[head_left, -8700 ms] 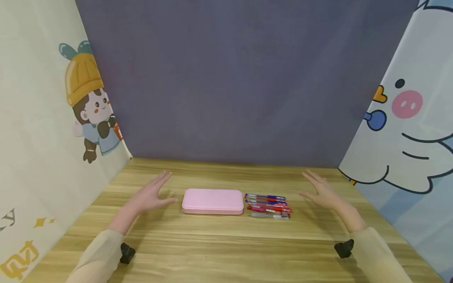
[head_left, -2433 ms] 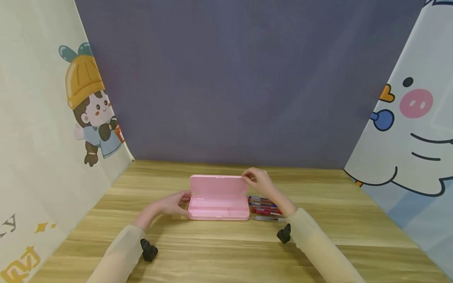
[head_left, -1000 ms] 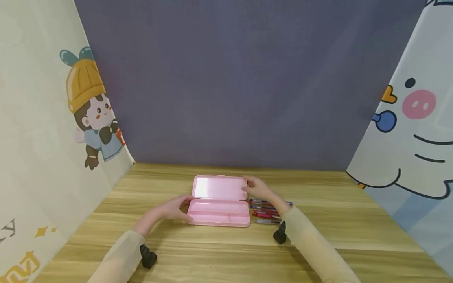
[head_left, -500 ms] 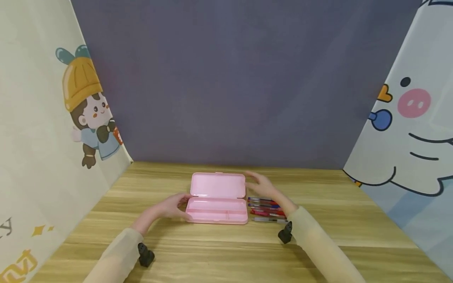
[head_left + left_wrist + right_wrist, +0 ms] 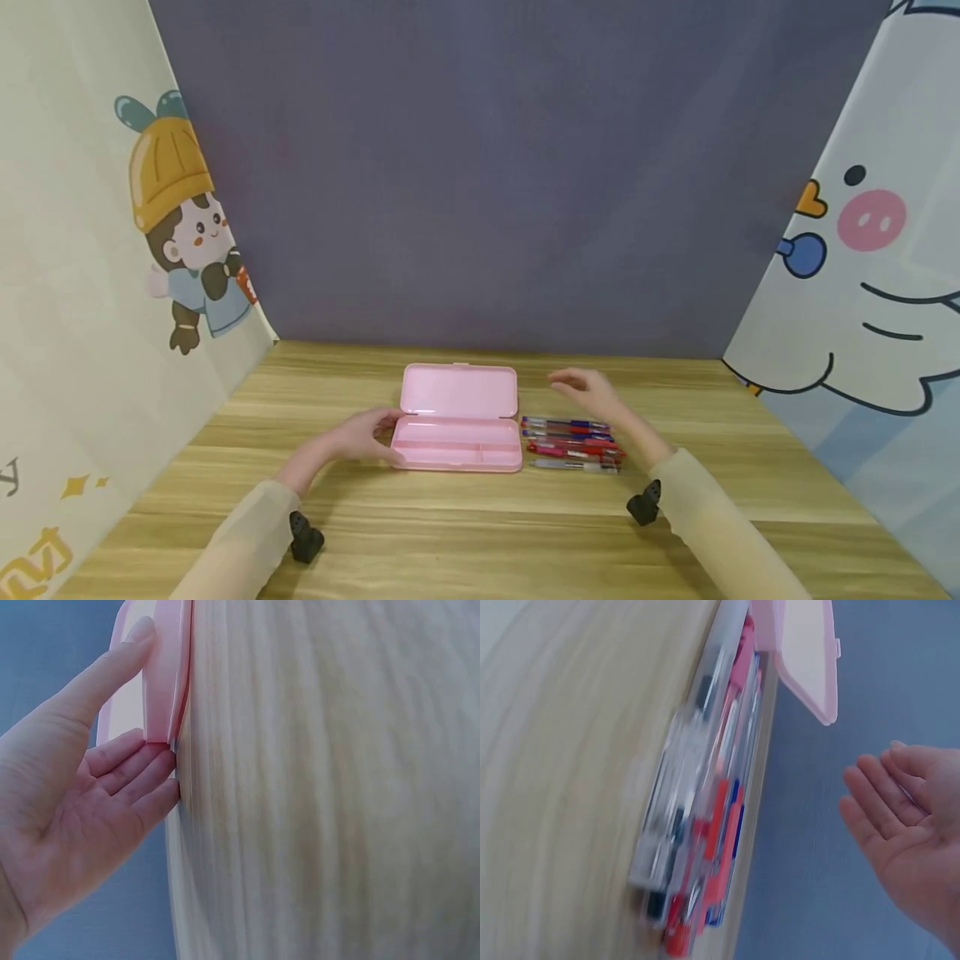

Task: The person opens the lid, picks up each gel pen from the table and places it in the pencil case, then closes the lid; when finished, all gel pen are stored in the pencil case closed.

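Note:
A pink pencil case (image 5: 457, 457) lies with its lid (image 5: 460, 391) folded back on the table; its tray has a lengthwise divider and a short cross wall, with nothing inside. My left hand (image 5: 363, 437) holds the case's left end, thumb at the front corner and fingers at the back. In the left wrist view the thumb (image 5: 112, 671) lies over the pink side. My right hand (image 5: 592, 393) hovers behind the pens, holding nothing, fingers loosely bent. To the right of the case several pens (image 5: 573, 450) lie side by side, with blue, red and clear parts.
The wooden table (image 5: 450, 542) spreads in front of the case and to both sides. A dark grey cloth (image 5: 480, 183) hangs behind it. Printed cartoon curtains (image 5: 67, 250) flank the table on the left and right.
The pencil case went from closed to opened, its lid now folded back. My right hand has let go of the lid and moved right, above the pens. My left hand stays at the case's left end.

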Demonstrator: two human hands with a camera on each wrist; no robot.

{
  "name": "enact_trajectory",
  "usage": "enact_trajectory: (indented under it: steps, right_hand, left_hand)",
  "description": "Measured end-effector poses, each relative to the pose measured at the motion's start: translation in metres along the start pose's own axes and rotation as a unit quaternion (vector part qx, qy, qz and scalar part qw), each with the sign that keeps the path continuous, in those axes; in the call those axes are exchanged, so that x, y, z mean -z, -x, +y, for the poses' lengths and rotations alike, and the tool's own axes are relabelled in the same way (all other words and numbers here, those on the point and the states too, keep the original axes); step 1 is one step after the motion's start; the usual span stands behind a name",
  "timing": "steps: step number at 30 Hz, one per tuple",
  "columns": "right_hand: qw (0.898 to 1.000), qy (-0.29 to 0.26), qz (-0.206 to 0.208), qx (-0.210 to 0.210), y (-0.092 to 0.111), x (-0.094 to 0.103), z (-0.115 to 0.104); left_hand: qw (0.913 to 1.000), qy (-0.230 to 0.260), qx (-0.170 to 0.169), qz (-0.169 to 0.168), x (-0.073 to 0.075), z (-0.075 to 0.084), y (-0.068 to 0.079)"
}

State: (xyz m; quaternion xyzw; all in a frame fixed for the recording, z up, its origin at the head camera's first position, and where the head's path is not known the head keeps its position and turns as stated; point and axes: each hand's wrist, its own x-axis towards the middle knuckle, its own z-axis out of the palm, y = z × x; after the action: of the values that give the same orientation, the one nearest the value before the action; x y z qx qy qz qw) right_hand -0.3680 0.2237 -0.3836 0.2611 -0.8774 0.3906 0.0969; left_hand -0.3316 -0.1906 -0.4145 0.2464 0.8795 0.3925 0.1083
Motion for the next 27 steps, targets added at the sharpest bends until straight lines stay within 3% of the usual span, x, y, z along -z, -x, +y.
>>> enact_trajectory:
  steps: [10, 27]
  right_hand:
    - [0.999, 0.026, -0.031, -0.024, 0.018, 0.014, 0.01]
    - [0.994, 0.061, -0.075, -0.042, 0.034, 0.029, 0.043]
  left_hand:
    - [0.9994, 0.02, -0.011, -0.024, 0.002, 0.001, 0.001]
    - [0.9994, 0.027, -0.007, -0.018, 0.003, -0.003, 0.001]
